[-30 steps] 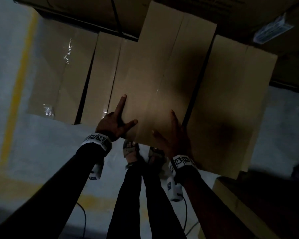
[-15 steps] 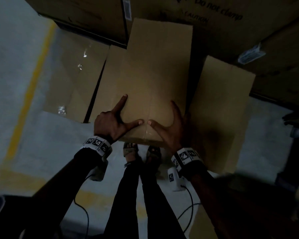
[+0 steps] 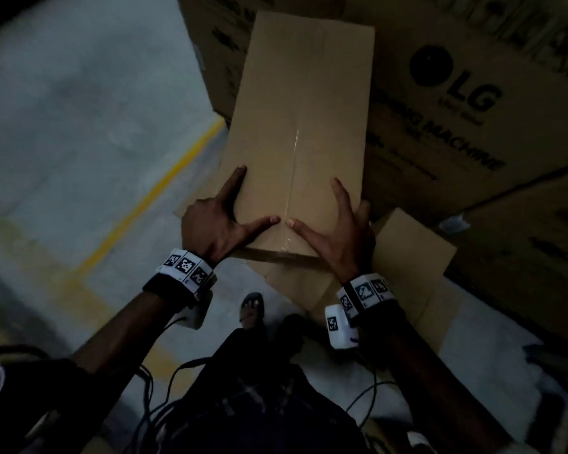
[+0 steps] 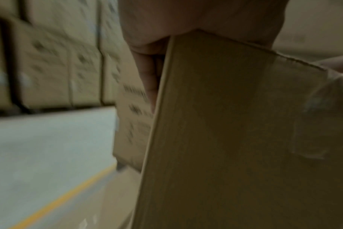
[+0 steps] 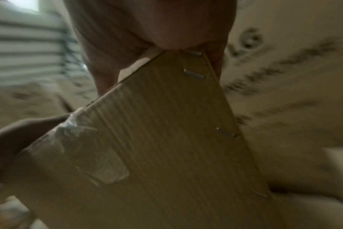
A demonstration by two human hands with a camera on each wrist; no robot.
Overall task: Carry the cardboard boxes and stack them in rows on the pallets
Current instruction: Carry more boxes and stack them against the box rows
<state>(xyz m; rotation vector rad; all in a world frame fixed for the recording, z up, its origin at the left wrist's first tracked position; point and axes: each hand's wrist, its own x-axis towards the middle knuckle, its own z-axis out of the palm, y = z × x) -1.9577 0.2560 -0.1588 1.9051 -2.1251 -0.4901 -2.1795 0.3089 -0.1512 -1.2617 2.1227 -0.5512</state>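
Observation:
A long plain cardboard box (image 3: pixel 300 126) is lifted in front of me, taped along its top seam. My left hand (image 3: pixel 223 224) grips its near left corner, thumb on top and fingers down the left side. My right hand (image 3: pixel 338 234) grips the near right corner the same way. In the left wrist view the box (image 4: pixel 235 131) fills the right half, with my fingers (image 4: pixel 151 80) curled against its side. The right wrist view shows the stapled, taped end of the box (image 5: pixel 166 139) under my palm. More plain boxes (image 3: pixel 404 280) lie below on the floor.
Large printed washing-machine cartons (image 3: pixel 456 103) are stacked behind and to the right. A yellow floor line (image 3: pixel 151 198) runs diagonally across the grey concrete at left. My sandalled foot (image 3: pixel 251 309) and trailing cables (image 3: pixel 164 388) are below the box.
The box has come up off the row of boxes and swung left with my view. Both thumbs now lie on its top near the seam. The big printed cartons have come into view.

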